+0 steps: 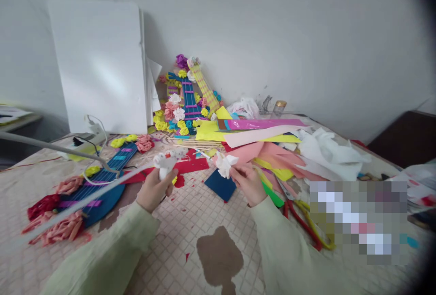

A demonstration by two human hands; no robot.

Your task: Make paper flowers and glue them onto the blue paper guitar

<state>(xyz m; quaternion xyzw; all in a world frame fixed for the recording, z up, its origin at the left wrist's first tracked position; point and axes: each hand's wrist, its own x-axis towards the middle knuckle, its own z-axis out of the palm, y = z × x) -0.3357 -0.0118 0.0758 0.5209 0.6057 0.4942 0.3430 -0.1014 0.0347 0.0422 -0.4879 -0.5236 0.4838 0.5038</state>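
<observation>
My left hand [157, 189] is closed on a white glue gun [165, 162] with small dark and red marks, its nozzle side toward the right. In the fingertips of my right hand [250, 182] is a white paper flower [225, 164], held a little to the right of the glue gun. The two do not touch. Below and between my hands a dark blue square [220, 185] lies on the table, next to red paper strips [192, 165].
A blue paper guitar [106, 190] with pink flowers lies at left. Decorated guitars [190, 95] lean on the wall beside a white board [98, 67]. Coloured paper [272, 154], scissors [306, 224] and crumpled white paper [332, 154] lie at right. A blurred pale rod [61, 147] crosses the left.
</observation>
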